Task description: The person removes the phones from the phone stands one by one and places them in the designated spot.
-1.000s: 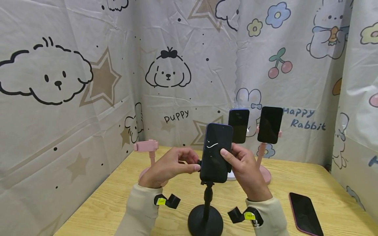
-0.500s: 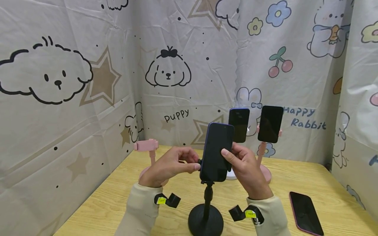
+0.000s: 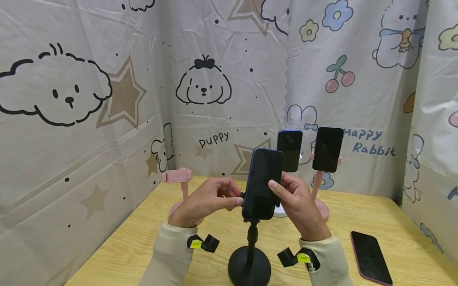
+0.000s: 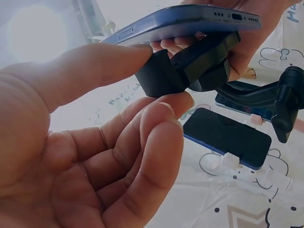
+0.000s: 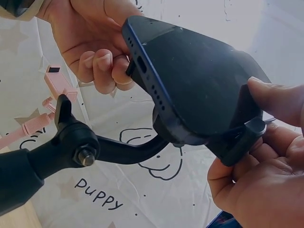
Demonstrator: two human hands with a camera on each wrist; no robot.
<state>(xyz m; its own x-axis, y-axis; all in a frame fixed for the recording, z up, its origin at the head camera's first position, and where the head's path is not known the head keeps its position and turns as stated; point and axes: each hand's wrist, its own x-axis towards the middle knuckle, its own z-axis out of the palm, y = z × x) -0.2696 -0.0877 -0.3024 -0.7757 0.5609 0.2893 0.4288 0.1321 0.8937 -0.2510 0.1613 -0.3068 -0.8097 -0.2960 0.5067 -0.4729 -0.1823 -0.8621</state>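
A blue-edged phone (image 3: 264, 184) stands upright, slightly tilted, screen facing me, against the clamp of a black phone stand (image 3: 249, 268). Thumb and index finger of my left hand (image 3: 211, 200) pinch the clamp's side arm (image 4: 159, 73) at the phone's left edge. My right hand (image 3: 300, 206) grips the phone's right side, thumb on the screen and fingers behind. In the right wrist view the clamp's near end (image 5: 240, 142) sits at the phone's edge, beside my right fingers. From the head view the phone hides most of the clamp.
Behind on the left is a pink phone stand (image 3: 177, 176) without a phone. At the back, one phone (image 3: 290, 151) stands on a white stand and another phone (image 3: 327, 149) on a pink stand. A pink-edged phone (image 3: 371, 258) lies at the table's right. Printed curtains (image 3: 222, 119) enclose the table.
The phone has turned very slightly and a bright reflection on its screen is gone. Both hands keep nearly the same grip and place.
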